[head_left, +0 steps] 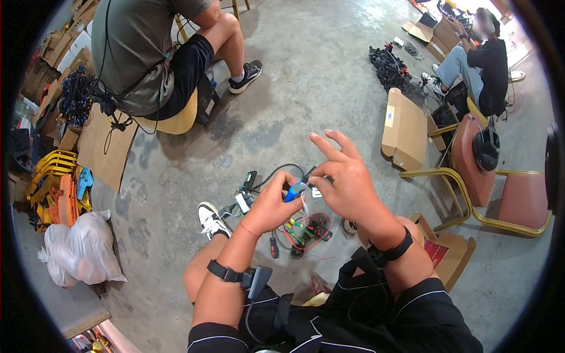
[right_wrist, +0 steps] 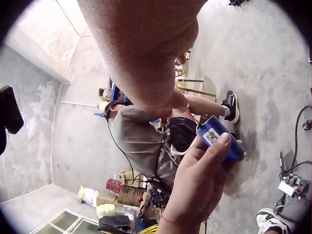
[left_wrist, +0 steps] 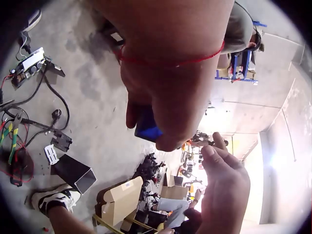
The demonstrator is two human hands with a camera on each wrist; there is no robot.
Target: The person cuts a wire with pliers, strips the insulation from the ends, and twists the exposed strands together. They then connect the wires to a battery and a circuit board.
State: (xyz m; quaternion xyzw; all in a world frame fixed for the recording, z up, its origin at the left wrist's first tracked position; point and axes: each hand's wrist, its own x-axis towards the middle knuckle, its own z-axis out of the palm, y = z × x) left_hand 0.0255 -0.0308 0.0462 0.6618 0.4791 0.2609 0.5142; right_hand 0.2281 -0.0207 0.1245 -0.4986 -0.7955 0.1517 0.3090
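A blue battery pack point(head_left: 295, 191) with a white QR label point(right_wrist: 212, 137) is gripped between the thumb and fingers of my left hand point(head_left: 269, 203). From its end a thin red wire point(right_wrist: 194, 118) runs to my right hand point(head_left: 351, 187), whose thumb and index finger pinch it near the pack while the other fingers stand raised. A white wire point(right_wrist: 182, 152) loops below the pack. In the left wrist view, the wrist covers most of the blue pack. Both hands hover above the floor, between my knees.
On the floor below lie pliers point(left_wrist: 13, 139), a screwdriver point(head_left: 274, 247), a circuit board point(left_wrist: 34, 64) and a black rectangular casing point(left_wrist: 75, 173). An open cardboard box point(head_left: 405, 130) and chairs point(head_left: 524, 200) stand right. White plastic bags point(head_left: 88, 250) sit left. A seated person point(head_left: 147, 59) is ahead left.
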